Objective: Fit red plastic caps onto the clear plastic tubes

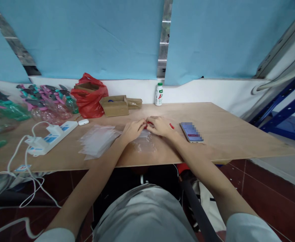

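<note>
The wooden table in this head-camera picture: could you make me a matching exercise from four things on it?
Things:
1. White bottle with green cap
2. Flat rectangular smartphone
3. Row of thin clear strips
4. Long white power strip

Places or states:
A. Right of the right hand
B. Has white chargers plugged in
C. Upright before the white wall
D. Between the forearms

Pairs: 1-C, 2-A, 3-D, 4-B

Left hand (133, 129) and right hand (159, 126) touch red pieces (145, 127)
</note>
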`<state>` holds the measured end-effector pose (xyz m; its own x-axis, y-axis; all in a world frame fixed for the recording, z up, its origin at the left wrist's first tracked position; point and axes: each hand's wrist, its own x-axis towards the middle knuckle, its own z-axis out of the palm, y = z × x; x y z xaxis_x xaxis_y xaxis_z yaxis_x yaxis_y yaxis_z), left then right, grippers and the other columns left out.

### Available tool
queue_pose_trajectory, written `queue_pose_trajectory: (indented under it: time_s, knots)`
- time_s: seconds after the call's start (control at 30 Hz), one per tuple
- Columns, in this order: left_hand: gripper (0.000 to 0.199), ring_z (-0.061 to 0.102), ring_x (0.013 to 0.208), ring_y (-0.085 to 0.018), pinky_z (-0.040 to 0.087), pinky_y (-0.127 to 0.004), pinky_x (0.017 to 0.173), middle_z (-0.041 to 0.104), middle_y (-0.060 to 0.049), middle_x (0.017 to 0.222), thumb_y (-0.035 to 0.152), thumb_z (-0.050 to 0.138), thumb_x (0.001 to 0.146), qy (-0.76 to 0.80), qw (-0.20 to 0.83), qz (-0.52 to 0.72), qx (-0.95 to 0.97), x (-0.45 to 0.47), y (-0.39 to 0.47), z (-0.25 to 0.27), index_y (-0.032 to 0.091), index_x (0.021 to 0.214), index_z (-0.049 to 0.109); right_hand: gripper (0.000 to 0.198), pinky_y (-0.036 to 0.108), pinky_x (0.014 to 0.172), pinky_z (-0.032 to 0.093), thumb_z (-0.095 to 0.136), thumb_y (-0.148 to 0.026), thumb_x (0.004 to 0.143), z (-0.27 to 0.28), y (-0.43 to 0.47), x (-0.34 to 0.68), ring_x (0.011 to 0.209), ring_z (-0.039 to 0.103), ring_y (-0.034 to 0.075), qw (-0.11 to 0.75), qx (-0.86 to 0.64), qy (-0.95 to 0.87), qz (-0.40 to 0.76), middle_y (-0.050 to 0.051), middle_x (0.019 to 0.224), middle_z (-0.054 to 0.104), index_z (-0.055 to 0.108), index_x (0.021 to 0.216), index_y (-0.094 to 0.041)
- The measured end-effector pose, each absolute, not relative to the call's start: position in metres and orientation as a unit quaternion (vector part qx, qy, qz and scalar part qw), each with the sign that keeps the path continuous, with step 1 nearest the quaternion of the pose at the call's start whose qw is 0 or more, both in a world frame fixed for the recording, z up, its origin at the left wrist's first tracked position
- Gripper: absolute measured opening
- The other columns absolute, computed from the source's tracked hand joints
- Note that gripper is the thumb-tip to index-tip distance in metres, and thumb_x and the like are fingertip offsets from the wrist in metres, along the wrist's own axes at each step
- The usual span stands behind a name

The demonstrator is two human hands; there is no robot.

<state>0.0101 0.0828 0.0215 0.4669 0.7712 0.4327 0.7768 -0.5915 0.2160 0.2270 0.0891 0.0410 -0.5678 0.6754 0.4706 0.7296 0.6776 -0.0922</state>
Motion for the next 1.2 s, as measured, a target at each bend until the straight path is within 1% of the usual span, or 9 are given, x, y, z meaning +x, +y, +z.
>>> queue_pose_trajectory:
  time_s: [0.17,0.3,0.5,0.63,0.73,0.83,0.93,1.03,1.2]
  knots:
    - [0.04,0.075,0.101,-0.024,0.049,-0.033,0.083,0.081,-0.006,0.113,0.041,0.036,0.115,-0.427,0.018,-0.248,-0.869,0.009,0.083,0.021,0.026,0.121,0.073,0.02,0.033,0.069,0.028,0.055,-0.03,0.097,0.04,0.086,0.222,0.081,0.059,0.023,0.246,-0.402,-0.878,-0.079,0.01,0.094,0.075,0.071,0.094,-0.019]
    - [0.041,0.074,0.1,-0.023,0.048,-0.032,0.083,0.081,-0.007,0.112,0.041,0.037,0.115,-0.418,0.028,-0.247,-0.874,0.008,0.087,0.019,0.025,0.12,0.075,0.02,0.035,0.069,0.027,0.053,-0.026,0.096,0.04,0.086,0.219,0.08,0.058,0.023,0.243,-0.395,-0.882,-0.088,0.011,0.094,0.075,0.071,0.093,-0.018]
    - [0.041,0.074,0.102,-0.023,0.048,-0.031,0.085,0.081,-0.006,0.114,0.041,0.038,0.115,-0.407,0.022,-0.258,-0.876,0.007,0.09,0.016,0.026,0.122,0.075,0.02,0.034,0.072,0.031,0.053,-0.023,0.095,0.04,0.087,0.22,0.082,0.059,0.023,0.24,-0.386,-0.887,-0.078,0.012,0.095,0.076,0.071,0.094,-0.017]
    - [0.041,0.074,0.104,-0.023,0.049,-0.032,0.086,0.081,-0.006,0.115,0.042,0.037,0.115,-0.418,0.019,-0.252,-0.873,0.006,0.087,0.018,0.026,0.123,0.074,0.021,0.034,0.077,0.036,0.052,-0.024,0.099,0.04,0.088,0.224,0.086,0.062,0.024,0.252,-0.373,-0.891,-0.056,0.011,0.097,0.076,0.071,0.096,-0.017]
    - [0.045,0.074,0.105,-0.024,0.049,-0.033,0.086,0.081,-0.007,0.115,0.045,0.032,0.116,-0.441,0.021,-0.256,-0.86,0.006,0.086,0.02,0.026,0.126,0.072,0.028,0.033,0.085,0.041,0.046,-0.028,0.107,0.043,0.09,0.231,0.093,0.064,0.024,0.268,-0.352,-0.897,-0.017,0.012,0.106,0.076,0.071,0.106,-0.017]
    - [0.048,0.074,0.099,-0.025,0.047,-0.033,0.082,0.081,-0.007,0.108,0.048,0.029,0.116,-0.461,0.029,-0.254,-0.85,0.007,0.085,0.021,0.026,0.127,0.071,0.035,0.033,0.091,0.043,0.04,-0.035,0.113,0.047,0.094,0.241,0.098,0.064,0.023,0.284,-0.337,-0.897,0.026,0.011,0.11,0.076,0.071,0.113,-0.018]
    - [0.05,0.074,0.091,-0.025,0.045,-0.033,0.077,0.08,-0.007,0.101,0.048,0.027,0.116,-0.464,0.042,-0.25,-0.849,0.009,0.084,0.022,0.027,0.125,0.071,0.039,0.032,0.088,0.044,0.038,-0.041,0.114,0.051,0.097,0.248,0.091,0.063,0.021,0.297,-0.328,-0.894,0.075,0.007,0.098,0.073,0.068,0.102,-0.02]
    - [0.051,0.073,0.088,-0.025,0.043,-0.033,0.075,0.08,-0.007,0.099,0.049,0.027,0.116,-0.452,0.048,-0.259,-0.853,0.01,0.083,0.022,0.028,0.125,0.072,0.043,0.031,0.082,0.045,0.037,-0.047,0.114,0.054,0.098,0.252,0.081,0.059,0.019,0.309,-0.32,-0.884,0.146,0.003,0.087,0.067,0.06,0.088,-0.021]
    - [0.051,0.071,0.085,-0.024,0.043,-0.033,0.074,0.078,-0.006,0.094,0.049,0.027,0.116,-0.442,0.026,-0.288,-0.849,0.012,0.082,0.024,0.027,0.125,0.073,0.045,0.032,0.078,0.047,0.039,-0.055,0.111,0.056,0.098,0.252,0.078,0.057,0.019,0.341,-0.322,-0.851,0.236,0.001,0.081,0.061,0.053,0.083,-0.023]
